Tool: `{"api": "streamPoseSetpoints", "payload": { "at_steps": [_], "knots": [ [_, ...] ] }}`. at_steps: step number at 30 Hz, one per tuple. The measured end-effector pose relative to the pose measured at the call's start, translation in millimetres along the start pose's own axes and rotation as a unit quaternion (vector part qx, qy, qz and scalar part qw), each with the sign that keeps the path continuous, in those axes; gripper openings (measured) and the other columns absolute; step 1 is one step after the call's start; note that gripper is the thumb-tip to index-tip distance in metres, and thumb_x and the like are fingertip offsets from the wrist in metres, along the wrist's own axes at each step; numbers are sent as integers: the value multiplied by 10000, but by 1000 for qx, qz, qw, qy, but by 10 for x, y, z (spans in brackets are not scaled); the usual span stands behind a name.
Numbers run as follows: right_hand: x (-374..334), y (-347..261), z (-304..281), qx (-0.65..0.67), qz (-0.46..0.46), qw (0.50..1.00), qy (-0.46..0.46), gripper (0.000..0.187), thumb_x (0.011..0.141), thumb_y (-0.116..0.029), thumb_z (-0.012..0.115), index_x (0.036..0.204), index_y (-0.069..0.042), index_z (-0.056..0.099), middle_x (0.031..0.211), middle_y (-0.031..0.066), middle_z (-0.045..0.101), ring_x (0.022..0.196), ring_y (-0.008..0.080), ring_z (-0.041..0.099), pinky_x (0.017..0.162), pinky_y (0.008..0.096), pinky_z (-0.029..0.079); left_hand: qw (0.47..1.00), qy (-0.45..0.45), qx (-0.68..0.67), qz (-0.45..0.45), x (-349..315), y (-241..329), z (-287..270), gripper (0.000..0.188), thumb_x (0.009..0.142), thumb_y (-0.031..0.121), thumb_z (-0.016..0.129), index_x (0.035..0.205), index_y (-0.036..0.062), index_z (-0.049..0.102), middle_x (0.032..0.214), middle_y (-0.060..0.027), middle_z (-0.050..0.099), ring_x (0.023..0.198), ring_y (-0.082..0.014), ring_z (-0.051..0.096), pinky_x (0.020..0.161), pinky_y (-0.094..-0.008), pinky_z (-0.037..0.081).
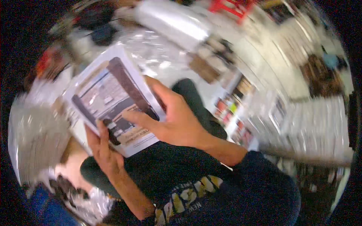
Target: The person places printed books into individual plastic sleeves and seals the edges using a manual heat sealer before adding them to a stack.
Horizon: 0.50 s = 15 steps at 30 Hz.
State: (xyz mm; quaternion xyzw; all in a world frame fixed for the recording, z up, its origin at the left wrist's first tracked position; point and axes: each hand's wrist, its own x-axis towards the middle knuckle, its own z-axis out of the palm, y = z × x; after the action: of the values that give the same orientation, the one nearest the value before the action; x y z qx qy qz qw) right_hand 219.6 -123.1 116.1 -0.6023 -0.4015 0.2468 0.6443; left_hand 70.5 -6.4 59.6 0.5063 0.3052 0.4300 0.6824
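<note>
A white-edged book [109, 96], its cover printed with a picture in a dark frame, is tilted above my lap. My left hand [107, 150] grips its lower left corner, thumb on the cover and the other fingers mostly hidden behind. On the right edge is my right hand [173, 118], closed around the book with its thumb lying across the cover. Beneath the book are my dark-clothed legs [169, 152]. Motion blurs much of the surroundings.
Tall stacks of books or paper stand at the left [41, 132] and right [305, 126]. Ahead lie a roll of clear plastic film [171, 22], crumpled plastic [147, 51] and a brown block-like item [203, 67]. A red plastic stool [233, 9] is at the far edge.
</note>
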Motion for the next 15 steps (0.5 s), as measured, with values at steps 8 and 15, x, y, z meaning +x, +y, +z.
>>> {"api": "streamPoseSetpoints", "payload": {
  "at_steps": [8,15],
  "knots": [
    [-1003,814,-1523,-229,105,845,471,352,938,-250,649,1184,-4,596,885,4,612,753,66,530,651,237,448,984,-101,143,36,539,99,-198,468,984,287,550,1341,-2,460,1109,-166,632,962,-215,631,898,-341,495],
    [-1796,2337,-2906,-334,143,742,563,545,927,-354,636,1257,71,541,1093,151,638,972,197,574,876,342,455,988,76,132,-5,1291,-656,-1300,466,966,292,559,1293,-26,464,1141,-180,612,1085,-267,588,958,-369,469]
  ]
}}
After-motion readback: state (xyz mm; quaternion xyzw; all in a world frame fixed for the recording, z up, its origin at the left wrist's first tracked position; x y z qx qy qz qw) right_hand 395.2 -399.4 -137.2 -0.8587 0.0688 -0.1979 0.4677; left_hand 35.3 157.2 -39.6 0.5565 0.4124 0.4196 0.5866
